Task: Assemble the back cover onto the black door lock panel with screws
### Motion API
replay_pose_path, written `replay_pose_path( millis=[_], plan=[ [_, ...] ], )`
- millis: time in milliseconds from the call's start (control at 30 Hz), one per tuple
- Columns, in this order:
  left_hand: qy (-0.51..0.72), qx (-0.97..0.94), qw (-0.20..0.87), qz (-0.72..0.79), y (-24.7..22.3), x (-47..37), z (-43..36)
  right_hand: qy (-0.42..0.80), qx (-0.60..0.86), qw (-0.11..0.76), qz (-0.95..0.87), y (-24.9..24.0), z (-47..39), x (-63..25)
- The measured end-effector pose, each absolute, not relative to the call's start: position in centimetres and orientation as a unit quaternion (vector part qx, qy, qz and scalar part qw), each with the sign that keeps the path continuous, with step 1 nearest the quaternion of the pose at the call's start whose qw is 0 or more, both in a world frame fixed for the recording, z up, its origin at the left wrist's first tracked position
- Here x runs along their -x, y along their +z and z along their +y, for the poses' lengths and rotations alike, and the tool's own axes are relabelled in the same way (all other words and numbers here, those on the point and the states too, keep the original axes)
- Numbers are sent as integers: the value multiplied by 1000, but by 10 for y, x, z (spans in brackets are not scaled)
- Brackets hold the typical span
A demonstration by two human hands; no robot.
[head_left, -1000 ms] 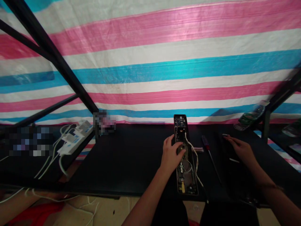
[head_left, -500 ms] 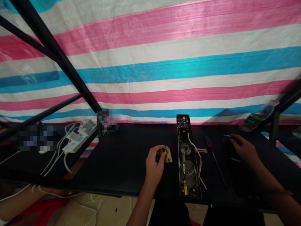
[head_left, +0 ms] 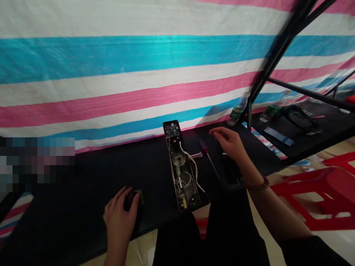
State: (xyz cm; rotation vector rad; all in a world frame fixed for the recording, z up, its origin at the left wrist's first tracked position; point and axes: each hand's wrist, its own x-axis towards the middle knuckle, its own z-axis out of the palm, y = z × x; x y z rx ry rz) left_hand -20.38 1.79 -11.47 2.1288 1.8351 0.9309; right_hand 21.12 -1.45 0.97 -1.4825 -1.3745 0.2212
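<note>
Black long open housing (head_left: 173, 173), dial centre: circuit board (head_left: 172, 130) at its 12 o'clock end, ringed disc (head_left: 179, 159) mid-length, brass-coloured fitting (head_left: 184, 202) at 6. Left hand (head_left: 120, 208), 8 o'clock: half-curled around small plate (head_left: 141, 197); firmness of hold cannot be told. Right hand (head_left: 230, 144), 2 o'clock: fingertips near-closed, contents unclear. Screwdriver (head_left: 204, 147), 3 o'clock. Clear bottle (head_left: 236, 112), farther toward 2: green label, lettering illegible.

We seem to be in a makeshift electronics workshop: striped plastic sheeting (head_left: 138, 51) hangs at twelve o'clock, a metal frame (head_left: 280, 42) slants at two, an opened circuit-filled casing (head_left: 179, 159) and screwdriver (head_left: 204, 147) lie centrally, and red plastic stools (head_left: 340, 184) stand at four.
</note>
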Motion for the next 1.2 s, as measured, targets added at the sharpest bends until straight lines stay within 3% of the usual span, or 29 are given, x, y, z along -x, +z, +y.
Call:
replay_pose_path(
  millis=[167, 300, 400, 567, 667, 800, 867, 1000, 1100, 1200],
  plan=[
    [429, -695, 143, 559, -91, 133, -13, 115, 544, 408, -724, -28, -6, -146],
    [385, -753, 242, 476, -95, 70, -38, 31, 575, 351, -739, -57, 11, -112],
    [389, -739, 274, 476, -111, 50, -48, 13, 566, 376, -733, -63, 15, -108],
    [437, -671, 325, 503, -118, 61, -42, 25, 545, 516, -660, -57, -4, -124],
    [460, -672, 293, 500, -99, 65, -15, 15, 626, 505, -594, -65, -23, -139],
    [397, -754, 201, 483, -60, 58, 51, 24, 725, 322, -608, -99, -42, -152],
    [349, -786, 147, 488, -43, 51, 86, 29, 742, 281, -608, -114, -47, -154],
    [291, -826, 106, 471, -20, 37, 135, 4, 727, 334, -600, -115, -47, -147],
    [227, -851, 68, 469, -12, 28, 145, -2, 679, 398, -616, -93, -33, -129],
    [171, -859, 29, 482, -6, 19, 143, -11, 645, 402, -650, -69, -7, -104]
  ],
)
